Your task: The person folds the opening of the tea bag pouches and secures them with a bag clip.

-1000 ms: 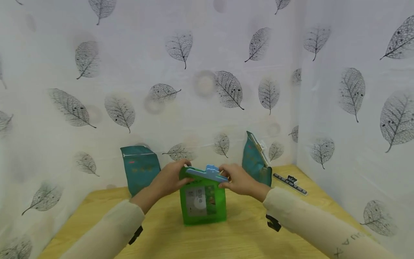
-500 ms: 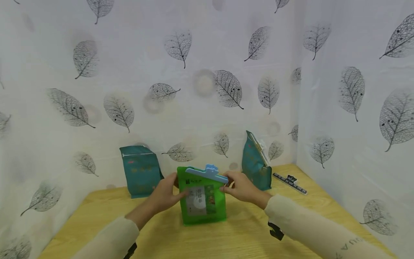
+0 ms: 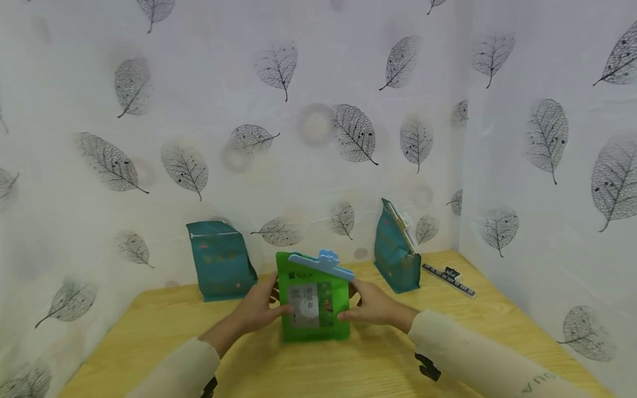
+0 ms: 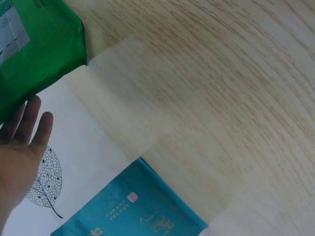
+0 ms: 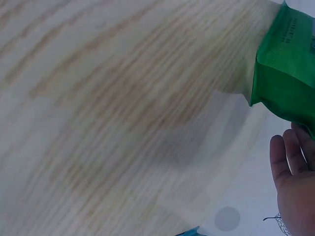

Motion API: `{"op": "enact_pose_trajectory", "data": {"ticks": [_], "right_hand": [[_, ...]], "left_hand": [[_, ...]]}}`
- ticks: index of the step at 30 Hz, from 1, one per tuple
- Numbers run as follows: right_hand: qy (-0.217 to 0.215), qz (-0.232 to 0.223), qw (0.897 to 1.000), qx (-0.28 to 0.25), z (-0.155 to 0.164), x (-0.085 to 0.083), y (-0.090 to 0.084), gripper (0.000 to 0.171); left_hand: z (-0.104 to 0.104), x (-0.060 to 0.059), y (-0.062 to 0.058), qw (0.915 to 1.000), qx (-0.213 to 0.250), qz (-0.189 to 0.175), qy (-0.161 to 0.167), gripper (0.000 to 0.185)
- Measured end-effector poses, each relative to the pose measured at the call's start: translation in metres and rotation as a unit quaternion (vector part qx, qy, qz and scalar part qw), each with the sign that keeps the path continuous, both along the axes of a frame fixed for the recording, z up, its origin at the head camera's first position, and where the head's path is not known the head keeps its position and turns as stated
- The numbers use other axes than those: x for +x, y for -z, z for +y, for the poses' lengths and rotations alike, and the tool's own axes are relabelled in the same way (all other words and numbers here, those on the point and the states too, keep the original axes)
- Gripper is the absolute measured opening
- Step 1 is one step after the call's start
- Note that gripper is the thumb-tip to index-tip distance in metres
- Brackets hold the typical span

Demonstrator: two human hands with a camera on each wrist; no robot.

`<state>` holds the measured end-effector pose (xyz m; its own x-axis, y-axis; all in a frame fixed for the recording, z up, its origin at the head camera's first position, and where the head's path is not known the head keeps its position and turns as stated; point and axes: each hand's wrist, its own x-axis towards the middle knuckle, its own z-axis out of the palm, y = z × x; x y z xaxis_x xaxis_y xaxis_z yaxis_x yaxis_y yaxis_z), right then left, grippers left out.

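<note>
A green stand-up bag (image 3: 313,309) stands upright on the wooden table (image 3: 348,370), and a light-blue clip (image 3: 320,262) lies across its top edge. My left hand (image 3: 272,303) grips the bag's left side, thumb on the front. On the other side my right hand (image 3: 355,307) holds it the same way. The left wrist view shows the fingers (image 4: 29,130) lying straight behind the green bag (image 4: 39,49). The right wrist view shows the right hand (image 5: 293,182) just under the bag's corner (image 5: 288,64).
One teal bag (image 3: 221,260) stands at the back left against the leaf-print wall, also visible as the teal bag (image 4: 133,206) in the left wrist view. Another teal bag (image 3: 395,249) with a clip on it stands at the back right. A black clip (image 3: 448,279) lies beside it near the corner.
Both hands have come down from the blue clip at the bag's top to the bag's two sides. The bag still stands in the same spot.
</note>
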<state>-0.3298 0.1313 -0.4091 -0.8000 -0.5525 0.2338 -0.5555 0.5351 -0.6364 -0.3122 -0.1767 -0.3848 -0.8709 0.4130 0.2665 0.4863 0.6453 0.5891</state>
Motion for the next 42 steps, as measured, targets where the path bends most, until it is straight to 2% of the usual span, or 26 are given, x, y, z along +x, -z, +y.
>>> {"op": "enact_pose_trajectory", "data": {"ticks": [5,10,13,17,21,27,36,42], "right_hand": [[0.018,0.022,1.0,-0.006,0.001,0.003,0.005,0.067],[0.048,0.063,0.997,-0.008,0.001,0.004,0.01,0.067],[0.064,0.08,0.995,-0.008,0.001,0.005,0.011,0.062],[0.087,0.093,0.992,-0.001,0.005,0.004,0.012,0.054],[0.099,0.106,0.989,0.007,0.011,0.003,0.014,0.054],[0.129,0.116,0.985,0.01,0.022,0.002,0.013,0.056],[0.188,0.138,0.971,0.045,0.039,-0.001,0.013,0.056],[0.216,0.139,0.965,0.048,0.05,-0.006,0.011,0.057]], "left_hand": [[0.006,-0.004,0.003,0.9996,-0.002,0.026,-0.011,0.061],[0.011,-0.003,0.007,0.9947,-0.06,0.064,-0.054,0.075],[0.012,-0.002,0.008,0.9911,-0.08,0.058,-0.09,0.082],[0.007,0.0,0.008,0.9876,-0.085,0.052,-0.121,0.084],[-0.004,-0.001,0.01,0.9828,-0.104,0.066,-0.137,0.08],[-0.031,-0.009,0.012,0.9754,-0.122,0.074,-0.168,0.08],[-0.077,-0.017,0.021,0.9587,-0.139,0.079,-0.235,0.079],[-0.095,-0.022,0.025,0.9484,-0.135,0.084,-0.274,0.084]]}}
